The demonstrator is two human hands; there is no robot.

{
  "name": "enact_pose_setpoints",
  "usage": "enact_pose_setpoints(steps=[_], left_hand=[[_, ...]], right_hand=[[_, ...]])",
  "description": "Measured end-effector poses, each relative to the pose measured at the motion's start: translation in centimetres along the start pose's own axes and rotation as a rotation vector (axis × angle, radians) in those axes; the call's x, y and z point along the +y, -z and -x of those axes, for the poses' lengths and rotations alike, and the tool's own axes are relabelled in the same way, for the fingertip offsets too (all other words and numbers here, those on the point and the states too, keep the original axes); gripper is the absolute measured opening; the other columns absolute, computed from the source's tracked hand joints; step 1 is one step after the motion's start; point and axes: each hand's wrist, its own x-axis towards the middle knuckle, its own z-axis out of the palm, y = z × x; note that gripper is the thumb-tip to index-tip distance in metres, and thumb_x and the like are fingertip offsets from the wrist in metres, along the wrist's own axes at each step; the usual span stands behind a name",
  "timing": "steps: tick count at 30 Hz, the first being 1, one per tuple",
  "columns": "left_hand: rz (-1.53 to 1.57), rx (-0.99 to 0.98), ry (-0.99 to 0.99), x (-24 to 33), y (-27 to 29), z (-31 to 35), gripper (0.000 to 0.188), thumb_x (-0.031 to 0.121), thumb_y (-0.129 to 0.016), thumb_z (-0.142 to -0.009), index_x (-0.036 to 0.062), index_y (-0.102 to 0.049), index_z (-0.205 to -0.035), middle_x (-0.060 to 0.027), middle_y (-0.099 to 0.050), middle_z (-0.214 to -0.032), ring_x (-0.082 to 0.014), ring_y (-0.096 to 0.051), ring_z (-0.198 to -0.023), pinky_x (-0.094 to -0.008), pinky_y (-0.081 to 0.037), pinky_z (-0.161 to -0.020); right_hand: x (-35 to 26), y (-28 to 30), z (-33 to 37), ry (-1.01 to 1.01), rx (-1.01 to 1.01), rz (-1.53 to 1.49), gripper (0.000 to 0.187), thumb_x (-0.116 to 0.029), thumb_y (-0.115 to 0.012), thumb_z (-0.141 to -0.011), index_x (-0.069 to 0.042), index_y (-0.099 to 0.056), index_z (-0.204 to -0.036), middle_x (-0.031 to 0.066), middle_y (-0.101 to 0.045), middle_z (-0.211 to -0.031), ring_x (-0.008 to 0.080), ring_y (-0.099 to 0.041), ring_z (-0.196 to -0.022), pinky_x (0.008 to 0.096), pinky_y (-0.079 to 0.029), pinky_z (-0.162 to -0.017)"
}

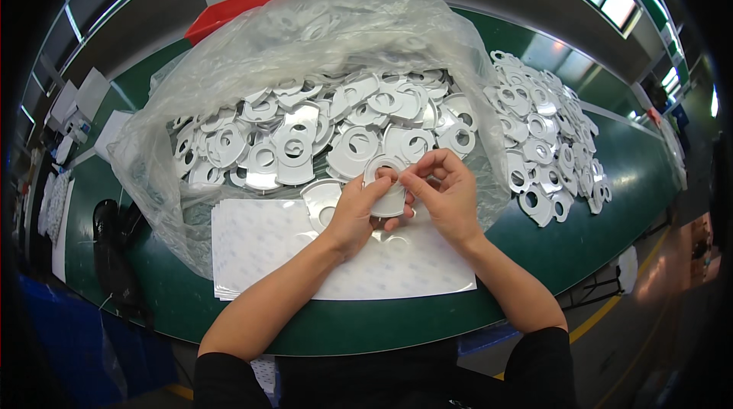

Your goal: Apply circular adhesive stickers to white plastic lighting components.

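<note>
My left hand [356,212] grips a white plastic plate with a round hole [391,203], its thumb on the face and fingertips showing beyond the far side. Thumb and forefinger of my right hand [450,197] are pinched together at the plate's upper right edge; whatever lies between them is too small to make out. Beneath both hands lies a stack of glossy white sheets [263,245]. One more white plate [321,199] rests on the sheets, left of my left hand. Just beyond, many similar plates [294,142] are heaped in a clear plastic bag [160,172].
A second heap of white plates [538,134] lies on the green table [588,241] to the right. Behind the bag is a red bin [229,14]. A black object [114,256] lies at the left table edge, with white boxes [88,96] farther back.
</note>
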Motion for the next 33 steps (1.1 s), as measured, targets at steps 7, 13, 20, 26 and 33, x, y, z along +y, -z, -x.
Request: enact_pose_setpoints(steps=[7, 13, 20, 26, 33], left_hand=[[-0.011, 0.030, -0.008, -0.1, 0.0, 0.1, 0.018, 0.023, -0.044, -0.093, 0.0077, -0.052, -0.100, -0.0055, -0.059, -0.087, -0.0126, -0.060, -0.075, -0.0230, -0.042, -0.051], [-0.005, 0.002, -0.063, -0.3, 0.0, 0.2, 0.019, 0.022, -0.045, -0.093, 0.0069, -0.051, -0.102, -0.0060, -0.059, -0.087, -0.0128, -0.060, -0.074, -0.0225, -0.041, -0.047], [-0.042, -0.014, -0.035, -0.4, 0.0, 0.4, 0.023, 0.021, -0.044, -0.093, 0.0069, -0.045, -0.111, -0.0087, -0.059, -0.088, -0.0131, -0.060, -0.072, -0.0210, -0.041, -0.047], [-0.080, -0.027, -0.010, -0.5, -0.3, 0.5, 0.021, 0.019, -0.043, -0.093, 0.0074, -0.043, -0.111, -0.0080, -0.057, -0.089, -0.0122, -0.060, -0.072, -0.0197, -0.040, -0.047], [-0.218, -0.070, -0.017, -0.2, -1.1, 0.5, 0.035, 0.041, -0.038, -0.097, 0.0094, -0.044, -0.111, -0.0077, -0.058, -0.085, -0.0090, -0.058, -0.068, -0.0182, -0.038, -0.045]], right_hand=[[0.6, 0.1, 0.2, 0.375, 0.052, 0.421, 0.020, -0.001, -0.069, -0.075, -0.003, -0.058, -0.092, 0.0056, -0.063, -0.081, 0.0138, -0.061, -0.073, 0.0263, -0.047, -0.063], [-0.4, 1.1, -0.1, 0.936, 0.028, 1.047, 0.032, 0.002, -0.068, -0.065, -0.006, -0.064, -0.095, 0.0068, -0.065, -0.094, 0.0253, -0.058, -0.089, 0.0320, -0.046, -0.074], [-1.9, 0.6, 0.0, 0.533, 0.127, 0.837, 0.023, -0.002, -0.066, -0.075, -0.001, -0.065, -0.098, 0.0058, -0.066, -0.091, 0.0182, -0.059, -0.087, 0.0279, -0.047, -0.067], [-1.3, 0.6, 0.0, -0.047, -0.018, 0.254, 0.018, -0.007, -0.059, -0.087, 0.005, -0.065, -0.099, 0.0051, -0.063, -0.079, 0.0080, -0.059, -0.058, 0.0201, -0.045, -0.053], [-1.0, 1.0, -0.2, -0.015, 0.034, 0.378, 0.014, -0.013, -0.066, -0.082, 0.001, -0.064, -0.083, 0.0016, -0.062, -0.071, 0.0040, -0.051, -0.056, 0.0185, -0.039, -0.051]])
